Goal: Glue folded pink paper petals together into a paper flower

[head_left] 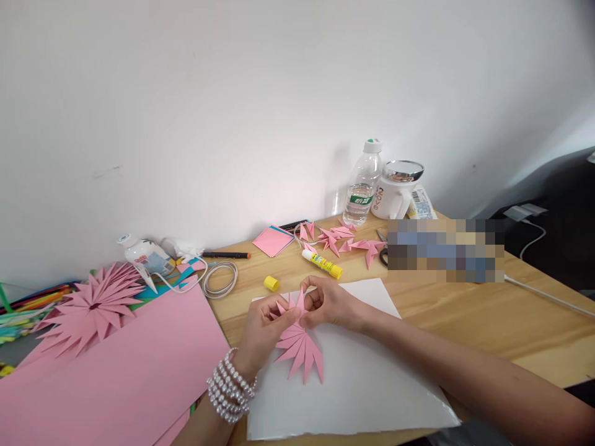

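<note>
My left hand (pixel 261 331), with a pearl bracelet on the wrist, and my right hand (pixel 331 303) both pinch a pink folded paper piece (pixel 300 348) with several pointed petals. They hold it just above a white sheet (pixel 367 384) lying on the wooden table (pixel 465 310). An uncapped glue stick (pixel 322 262) and its yellow cap (pixel 271 283) lie just behind my hands.
Big pink paper sheets (pixel 116 378) and a finished pink paper flower (pixel 93 306) lie at the left. More pink folded petals (pixel 341 238), pink sticky notes (pixel 273 240), scissors (pixel 382 248), a water bottle (pixel 363 184), a white mug (pixel 395 189), a glue bottle (pixel 144 257) and a cable (pixel 218 280) are near the wall.
</note>
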`<state>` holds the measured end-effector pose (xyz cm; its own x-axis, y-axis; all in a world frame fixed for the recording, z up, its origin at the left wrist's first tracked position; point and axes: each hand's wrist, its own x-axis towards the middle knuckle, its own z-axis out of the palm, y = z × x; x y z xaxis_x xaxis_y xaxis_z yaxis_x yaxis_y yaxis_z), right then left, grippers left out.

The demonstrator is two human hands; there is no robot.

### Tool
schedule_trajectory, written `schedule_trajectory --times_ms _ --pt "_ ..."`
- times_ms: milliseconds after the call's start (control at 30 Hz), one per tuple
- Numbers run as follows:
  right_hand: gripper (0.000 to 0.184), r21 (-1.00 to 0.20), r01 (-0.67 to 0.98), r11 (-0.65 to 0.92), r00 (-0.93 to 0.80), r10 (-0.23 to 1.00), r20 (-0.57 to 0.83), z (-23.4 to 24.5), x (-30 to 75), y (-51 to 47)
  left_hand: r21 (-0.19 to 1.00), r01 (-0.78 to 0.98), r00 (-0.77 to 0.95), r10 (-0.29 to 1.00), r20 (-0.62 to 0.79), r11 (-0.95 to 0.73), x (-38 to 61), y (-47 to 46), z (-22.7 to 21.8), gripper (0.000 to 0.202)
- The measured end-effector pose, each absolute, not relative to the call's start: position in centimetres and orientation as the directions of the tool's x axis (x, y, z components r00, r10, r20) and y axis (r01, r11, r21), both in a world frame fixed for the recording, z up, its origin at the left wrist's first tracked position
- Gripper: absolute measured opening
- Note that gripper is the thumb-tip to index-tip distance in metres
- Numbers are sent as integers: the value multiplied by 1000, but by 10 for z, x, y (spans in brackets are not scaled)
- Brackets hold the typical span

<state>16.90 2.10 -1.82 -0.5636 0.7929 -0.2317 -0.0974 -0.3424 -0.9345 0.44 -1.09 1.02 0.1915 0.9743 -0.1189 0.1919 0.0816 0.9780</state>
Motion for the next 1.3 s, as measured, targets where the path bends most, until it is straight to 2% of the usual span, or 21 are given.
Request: schedule_trajectory --times_ms 167,400,567,800,1133,1300 --pt "42 -934 -128 -334 -510 830 -227 -14 167 21 984 98 116 980 -162 151 4 -10 5 38" --pt "37 -958 -112 -265 -479 859 -182 -7 169 21 978 -16 123 971 -204 207 2 -9 7 24" --pt "35 -973 -112 -200 -477 870 -124 -6 171 23 945 -39 192 931 -311 323 1 -9 19 29" --pt "41 -988 -94 -126 -517 854 -60 -12 172 24 895 -53 112 893 -435 443 1 -10 19 24" --pt "34 -996 -75 -40 -512 859 4 -11 171 23 914 -84 95 917 -388 396 1 -7 14 27" --pt "36 -993 -75 -92 -520 853 -40 -13 172 25 925 -74 40 928 -370 372 1 -7 15 24"
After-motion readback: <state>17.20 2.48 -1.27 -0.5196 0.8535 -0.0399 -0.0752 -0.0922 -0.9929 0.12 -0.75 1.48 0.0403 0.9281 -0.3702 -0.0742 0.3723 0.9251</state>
